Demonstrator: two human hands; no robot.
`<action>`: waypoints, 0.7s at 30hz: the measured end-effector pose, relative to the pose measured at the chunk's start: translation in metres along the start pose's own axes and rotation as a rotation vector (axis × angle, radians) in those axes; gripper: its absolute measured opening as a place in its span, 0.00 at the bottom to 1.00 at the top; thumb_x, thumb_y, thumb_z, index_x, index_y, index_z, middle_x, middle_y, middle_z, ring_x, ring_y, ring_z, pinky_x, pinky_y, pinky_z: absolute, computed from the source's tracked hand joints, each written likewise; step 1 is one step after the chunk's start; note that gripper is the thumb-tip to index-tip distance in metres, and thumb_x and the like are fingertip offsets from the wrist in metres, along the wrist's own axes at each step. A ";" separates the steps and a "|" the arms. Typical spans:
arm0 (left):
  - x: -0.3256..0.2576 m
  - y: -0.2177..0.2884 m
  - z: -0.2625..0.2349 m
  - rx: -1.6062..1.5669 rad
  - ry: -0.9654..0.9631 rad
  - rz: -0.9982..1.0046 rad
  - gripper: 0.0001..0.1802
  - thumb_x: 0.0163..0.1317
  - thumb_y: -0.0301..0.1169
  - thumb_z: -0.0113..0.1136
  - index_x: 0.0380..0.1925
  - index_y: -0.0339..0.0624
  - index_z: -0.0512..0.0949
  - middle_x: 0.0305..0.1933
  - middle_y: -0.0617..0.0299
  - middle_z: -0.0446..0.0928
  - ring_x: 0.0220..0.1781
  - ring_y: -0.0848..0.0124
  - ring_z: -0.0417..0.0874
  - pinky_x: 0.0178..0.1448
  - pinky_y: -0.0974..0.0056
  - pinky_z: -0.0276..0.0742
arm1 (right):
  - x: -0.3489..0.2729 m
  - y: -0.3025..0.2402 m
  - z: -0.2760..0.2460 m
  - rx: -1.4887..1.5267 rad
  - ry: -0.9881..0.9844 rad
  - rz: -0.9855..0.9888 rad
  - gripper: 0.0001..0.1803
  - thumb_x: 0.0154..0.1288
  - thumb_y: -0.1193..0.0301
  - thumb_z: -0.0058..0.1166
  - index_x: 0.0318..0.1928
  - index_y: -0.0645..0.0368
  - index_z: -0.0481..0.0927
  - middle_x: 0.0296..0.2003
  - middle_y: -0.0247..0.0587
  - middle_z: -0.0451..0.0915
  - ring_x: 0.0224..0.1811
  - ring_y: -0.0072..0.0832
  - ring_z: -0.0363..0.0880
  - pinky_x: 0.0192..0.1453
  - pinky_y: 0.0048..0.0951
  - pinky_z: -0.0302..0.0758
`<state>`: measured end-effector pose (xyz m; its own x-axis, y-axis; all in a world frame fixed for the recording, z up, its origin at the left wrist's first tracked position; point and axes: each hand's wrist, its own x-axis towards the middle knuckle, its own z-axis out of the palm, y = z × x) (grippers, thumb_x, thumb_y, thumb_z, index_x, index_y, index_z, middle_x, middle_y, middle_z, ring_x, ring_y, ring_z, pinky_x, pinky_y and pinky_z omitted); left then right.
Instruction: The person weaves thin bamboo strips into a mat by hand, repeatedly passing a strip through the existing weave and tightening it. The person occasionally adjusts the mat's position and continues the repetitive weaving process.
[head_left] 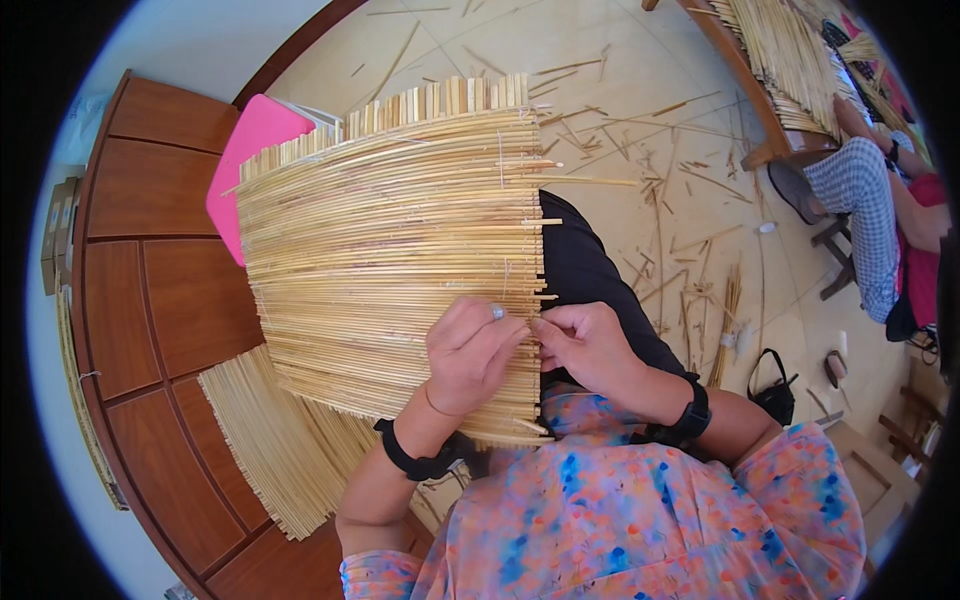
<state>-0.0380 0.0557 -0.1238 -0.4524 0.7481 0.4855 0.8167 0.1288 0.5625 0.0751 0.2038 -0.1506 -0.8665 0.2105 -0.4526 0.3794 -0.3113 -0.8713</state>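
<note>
A mat of straw-coloured reeds (390,250) lies across my lap, its reeds running left to right and bound by thin pale threads. My left hand (472,345) rests over the mat near its right edge, a ring on one finger, the fingertips pinched together. Just beyond that edge, my right hand (590,345) meets it with thumb and fingers closed. Both sets of fingertips nearly touch at the reed ends. Whatever they pinch is too small and hidden to make out. Several reed ends stick out past the edge.
A pink stool or chair seat (255,150) stands behind the mat's left side, beside a brown wooden panelled piece (190,300). Another reed mat (285,440) hangs lower left. Loose reed scraps (660,180) litter the tiled floor. At right, another person's leg (855,215) is near a wooden frame bearing reeds (780,60).
</note>
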 end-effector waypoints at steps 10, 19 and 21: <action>0.010 0.000 0.007 0.101 -0.101 0.013 0.10 0.52 0.21 0.71 0.35 0.38 0.83 0.32 0.57 0.75 0.34 0.58 0.77 0.35 0.58 0.74 | 0.001 0.005 0.000 -0.091 0.019 -0.081 0.16 0.75 0.69 0.55 0.36 0.71 0.85 0.25 0.40 0.85 0.26 0.22 0.85 0.30 0.23 0.81; 0.012 0.007 -0.009 0.103 0.040 0.096 0.07 0.57 0.22 0.69 0.36 0.38 0.83 0.32 0.55 0.77 0.33 0.58 0.80 0.34 0.60 0.76 | -0.001 0.006 0.001 0.014 0.051 -0.028 0.14 0.75 0.70 0.55 0.38 0.70 0.86 0.23 0.38 0.84 0.24 0.18 0.83 0.29 0.23 0.79; 0.019 0.012 -0.015 0.054 0.003 0.080 0.03 0.66 0.24 0.64 0.38 0.37 0.80 0.35 0.54 0.80 0.33 0.61 0.83 0.35 0.63 0.78 | -0.001 0.006 -0.001 -0.037 0.045 -0.038 0.15 0.75 0.69 0.55 0.37 0.70 0.86 0.23 0.38 0.84 0.24 0.18 0.82 0.29 0.23 0.78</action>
<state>-0.0422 0.0623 -0.0977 -0.3859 0.7554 0.5296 0.8685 0.1039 0.4846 0.0784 0.2031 -0.1558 -0.8654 0.2630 -0.4265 0.3590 -0.2682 -0.8939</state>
